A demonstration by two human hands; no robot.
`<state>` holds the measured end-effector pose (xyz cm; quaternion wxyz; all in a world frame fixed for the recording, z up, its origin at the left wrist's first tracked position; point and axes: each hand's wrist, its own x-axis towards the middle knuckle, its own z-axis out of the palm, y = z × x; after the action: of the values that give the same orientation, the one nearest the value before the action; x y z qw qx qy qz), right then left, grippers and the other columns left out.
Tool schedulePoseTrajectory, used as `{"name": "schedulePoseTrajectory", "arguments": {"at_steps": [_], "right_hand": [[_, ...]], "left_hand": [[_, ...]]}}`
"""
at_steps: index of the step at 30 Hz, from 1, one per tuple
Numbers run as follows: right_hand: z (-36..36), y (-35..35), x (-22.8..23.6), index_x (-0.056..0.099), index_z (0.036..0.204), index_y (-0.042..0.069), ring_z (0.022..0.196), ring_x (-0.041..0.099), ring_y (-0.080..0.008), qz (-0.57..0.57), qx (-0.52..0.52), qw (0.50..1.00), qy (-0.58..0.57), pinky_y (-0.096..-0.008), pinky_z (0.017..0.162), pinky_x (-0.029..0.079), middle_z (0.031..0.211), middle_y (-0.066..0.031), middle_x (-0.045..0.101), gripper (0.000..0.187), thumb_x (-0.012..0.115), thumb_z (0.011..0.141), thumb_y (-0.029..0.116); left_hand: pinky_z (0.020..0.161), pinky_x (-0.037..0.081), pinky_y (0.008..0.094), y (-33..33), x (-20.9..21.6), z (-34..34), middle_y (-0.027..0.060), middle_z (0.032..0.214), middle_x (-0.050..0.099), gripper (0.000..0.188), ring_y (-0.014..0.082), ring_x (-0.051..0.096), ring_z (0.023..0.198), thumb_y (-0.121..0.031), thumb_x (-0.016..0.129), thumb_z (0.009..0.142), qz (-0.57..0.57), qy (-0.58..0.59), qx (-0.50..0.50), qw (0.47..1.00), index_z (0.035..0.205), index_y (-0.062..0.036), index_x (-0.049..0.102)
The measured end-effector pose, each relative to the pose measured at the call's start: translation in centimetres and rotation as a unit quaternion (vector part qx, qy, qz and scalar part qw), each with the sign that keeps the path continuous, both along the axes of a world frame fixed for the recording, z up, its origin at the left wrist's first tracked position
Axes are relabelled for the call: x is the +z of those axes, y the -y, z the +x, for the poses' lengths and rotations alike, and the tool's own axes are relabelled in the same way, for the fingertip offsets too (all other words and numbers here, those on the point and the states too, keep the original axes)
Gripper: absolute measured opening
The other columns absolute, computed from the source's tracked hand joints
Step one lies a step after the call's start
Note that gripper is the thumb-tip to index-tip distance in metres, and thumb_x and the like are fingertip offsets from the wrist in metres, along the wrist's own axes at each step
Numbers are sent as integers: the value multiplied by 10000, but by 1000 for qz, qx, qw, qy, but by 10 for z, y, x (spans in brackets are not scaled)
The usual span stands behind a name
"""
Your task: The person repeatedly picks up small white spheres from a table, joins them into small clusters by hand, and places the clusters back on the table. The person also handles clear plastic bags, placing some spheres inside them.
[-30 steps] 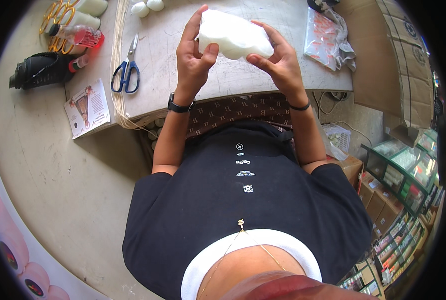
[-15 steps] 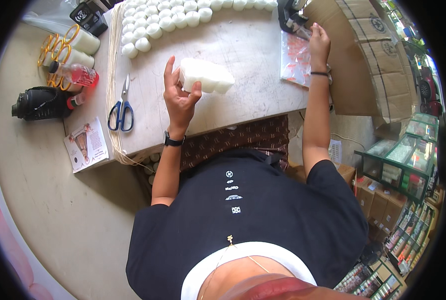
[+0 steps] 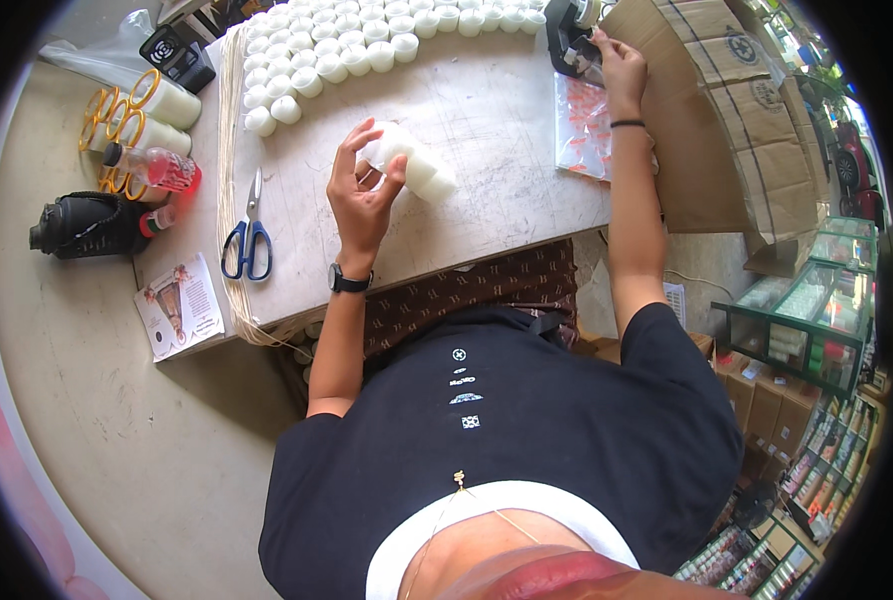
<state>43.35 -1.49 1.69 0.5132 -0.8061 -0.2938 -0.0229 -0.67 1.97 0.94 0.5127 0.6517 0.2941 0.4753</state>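
White bundle [image 3: 424, 174] left, black dispenser [image 3: 565, 38] upper right

Your left hand [image 3: 363, 208] grips the bundle over the worktop [image 3: 506, 125], long axis slanting right and toward you — your right hand [image 3: 622, 76] is nearer the dispenser, bunched there, can't tell on what

The camera sits up on the head and looks down. The black shirt [image 3: 516, 440] is very close, so it looks big at the bottom middle of the frame. The left hand [image 3: 366, 190] and right hand [image 3: 623, 75] are farther off, near the top, over the table [image 3: 506, 150]. The wide round view bends straight edges and leaves the corners black
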Motion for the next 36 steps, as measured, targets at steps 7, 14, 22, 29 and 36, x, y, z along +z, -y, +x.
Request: {"name": "schedulePoseTrajectory", "arguments": {"at_steps": [7, 14, 22, 29, 36], "right_hand": [[-3, 27, -34, 748, 828, 12, 945, 701, -238, 36, 0, 973, 228, -369, 908, 521, 962, -122, 752, 357, 780, 886, 363], [5, 44, -6, 697, 928, 10, 873, 719, -272, -160, 44, 973, 163, -368, 760, 535, 915, -144, 744, 310, 743, 913, 316], [-161, 63, 43, 701, 1075, 48, 897, 614, -96, -38, 385, 919, -74, -257, 824, 505, 960, -8, 696, 260, 602, 1047, 287], [-259, 66, 41, 690, 1084, 17, 942, 642, -135, 15, 431, 883, -184, -290, 876, 513, 1037, -39, 651, 228, 633, 1025, 229], [-265, 64, 38, 689, 1082, -4, 937, 653, -143, 10, 428, 887, -172, -283, 873, 515, 1032, -55, 655, 254, 633, 1025, 237]], "left_hand": [[713, 564, 260, -8, 1, 14, 121, 1386, 623, 407, 111, 651, 919, -248, 694, 943, 26, -38, -5, 999, 1330, -124, 667], [851, 554, 344, -11, 2, 18, 161, 1419, 592, 432, 235, 658, 1112, -390, 570, 997, 83, -46, -24, 995, 1338, -145, 674], [1114, 406, 451, -6, 10, 15, 217, 1443, 557, 561, 361, 519, 1348, -428, 318, 1049, 73, -69, -45, 994, 1357, -97, 650], [1116, 404, 462, -1, 12, 16, 227, 1459, 539, 574, 382, 513, 1351, -444, 313, 1046, 69, -69, -51, 994, 1375, -101, 635], [1103, 415, 471, 2, 14, 16, 242, 1451, 541, 549, 387, 523, 1340, -471, 373, 1039, 79, -64, -49, 994, 1373, -127, 641]]}}
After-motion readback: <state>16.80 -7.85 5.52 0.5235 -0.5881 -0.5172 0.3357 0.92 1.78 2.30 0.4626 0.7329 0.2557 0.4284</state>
